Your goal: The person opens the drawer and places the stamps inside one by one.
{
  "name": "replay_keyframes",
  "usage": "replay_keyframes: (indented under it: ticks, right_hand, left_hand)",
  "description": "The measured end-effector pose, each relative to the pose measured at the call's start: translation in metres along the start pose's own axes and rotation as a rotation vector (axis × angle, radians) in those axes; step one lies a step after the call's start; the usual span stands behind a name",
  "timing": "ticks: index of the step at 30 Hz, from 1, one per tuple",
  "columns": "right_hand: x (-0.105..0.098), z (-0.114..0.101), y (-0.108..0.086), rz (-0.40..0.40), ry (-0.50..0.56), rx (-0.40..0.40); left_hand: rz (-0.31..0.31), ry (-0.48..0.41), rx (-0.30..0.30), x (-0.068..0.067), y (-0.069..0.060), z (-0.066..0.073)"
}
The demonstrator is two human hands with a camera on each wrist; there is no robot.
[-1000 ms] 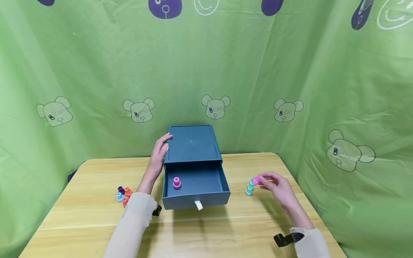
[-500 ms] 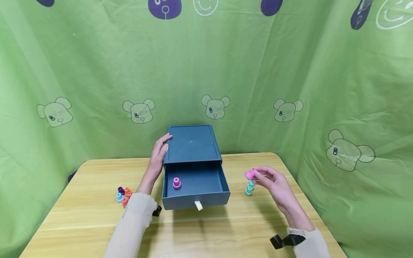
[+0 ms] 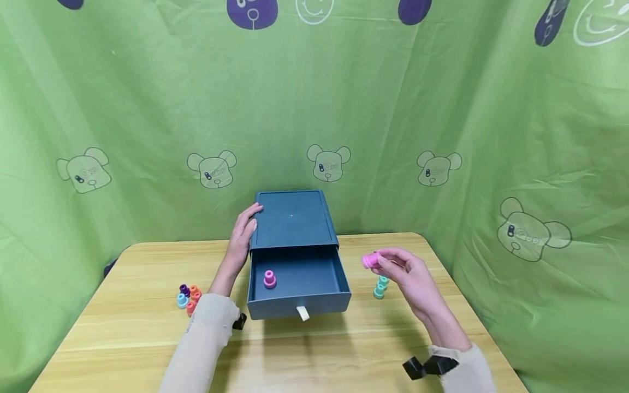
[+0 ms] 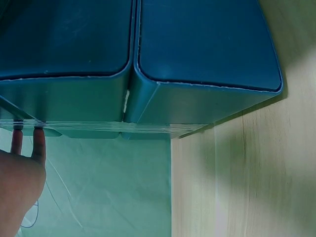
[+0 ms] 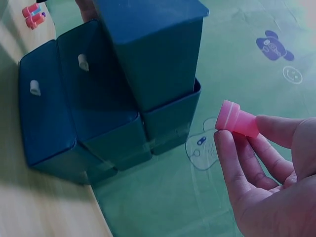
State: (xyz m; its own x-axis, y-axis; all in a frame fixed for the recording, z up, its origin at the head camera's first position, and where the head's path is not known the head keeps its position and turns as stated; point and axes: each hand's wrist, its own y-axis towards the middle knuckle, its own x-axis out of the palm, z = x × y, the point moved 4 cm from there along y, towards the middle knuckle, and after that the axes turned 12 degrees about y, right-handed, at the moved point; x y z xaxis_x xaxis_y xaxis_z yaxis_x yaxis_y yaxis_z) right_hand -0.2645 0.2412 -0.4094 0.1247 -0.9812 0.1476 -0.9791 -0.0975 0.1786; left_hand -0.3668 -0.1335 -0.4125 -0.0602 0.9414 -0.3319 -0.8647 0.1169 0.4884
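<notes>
A blue drawer cabinet (image 3: 295, 218) stands on the table, its top drawer (image 3: 309, 275) pulled out. Inside the drawer, toward its left, a pink stepped peg (image 3: 269, 279) stands upright. My left hand (image 3: 238, 237) rests against the cabinet's upper left edge; in the left wrist view, extended fingers (image 4: 38, 143) touch its side. Off to the right of the drawer, my right hand (image 3: 410, 278) pinches another pink stepped peg (image 5: 237, 120) between thumb and fingertips, held tilted in the air. Below that hand, teal pegs (image 3: 379, 289) sit on the table, partly hidden.
Left of the cabinet lies a small cluster of purple, orange, red and light blue pegs (image 3: 183, 300). A white pull tab (image 3: 302, 313) sticks out from the drawer front. Lower closed drawers (image 5: 49, 103) show in the right wrist view. A green curtain (image 3: 275, 109) hangs behind the table.
My right hand has lifted the pink peg off the teal pegs and carried it left and slightly up, toward the drawer. The left hand and cabinet stay put.
</notes>
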Motion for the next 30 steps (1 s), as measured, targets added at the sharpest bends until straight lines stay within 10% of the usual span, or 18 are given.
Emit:
replay_keyframes:
  ticks: [30]
  right_hand:
    - [0.060,-0.007,0.019,-0.174,0.043,-0.043]
  left_hand:
    - [-0.011,0.000,-0.024,-0.001,0.000,-0.001]
